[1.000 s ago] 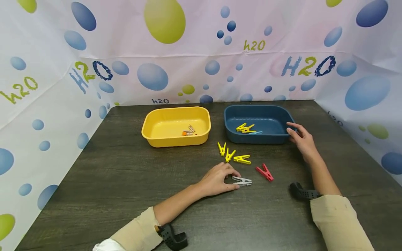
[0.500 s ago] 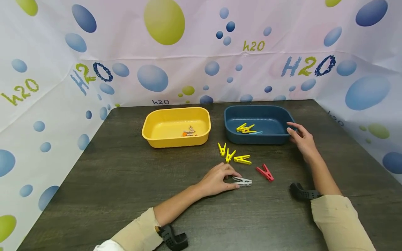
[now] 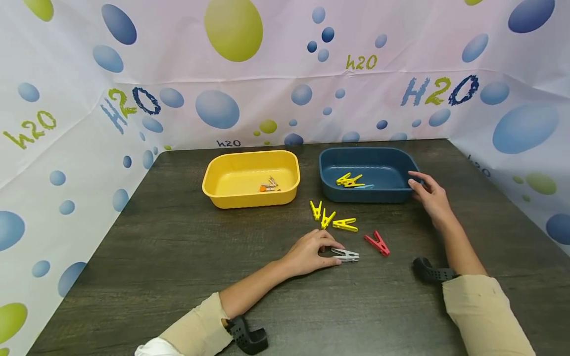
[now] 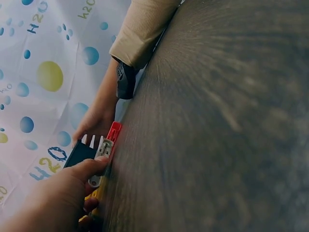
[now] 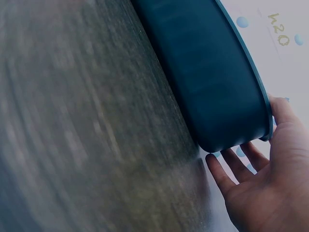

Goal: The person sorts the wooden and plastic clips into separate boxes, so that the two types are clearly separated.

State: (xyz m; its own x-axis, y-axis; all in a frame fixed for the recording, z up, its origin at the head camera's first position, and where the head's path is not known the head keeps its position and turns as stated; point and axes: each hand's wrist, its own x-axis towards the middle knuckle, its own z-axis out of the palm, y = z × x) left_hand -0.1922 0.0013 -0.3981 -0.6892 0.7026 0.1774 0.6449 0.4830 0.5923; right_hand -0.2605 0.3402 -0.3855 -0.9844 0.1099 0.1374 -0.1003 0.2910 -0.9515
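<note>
My left hand (image 3: 307, 254) pinches a grey clothespin (image 3: 347, 255) between thumb and fingers, low over the dark table. The left wrist view shows the thumb pressed on that grey clothespin (image 4: 102, 149), with a red clothespin (image 4: 115, 130) behind it. On the table, the red clothespin (image 3: 377, 244) lies to the right of the grey one. My right hand (image 3: 433, 200) holds the right end of a blue tub (image 3: 369, 196), the thumb at its rim and the other fingers along the outer wall (image 5: 231, 121). Several yellow clothespins (image 3: 345, 225) lie in front of the tub.
Yellow clothespins (image 3: 349, 180) and a light blue piece rest inside the blue tub. A yellow tub (image 3: 249, 200) stands to its left, holding small orange and wood-coloured pieces (image 3: 269, 186). A patterned sheet (image 3: 267, 74) closes off the back and both sides.
The head view shifts slightly. Both hands keep their places, the left on the grey clothespin and the right at the blue tub; no object visibly moves.
</note>
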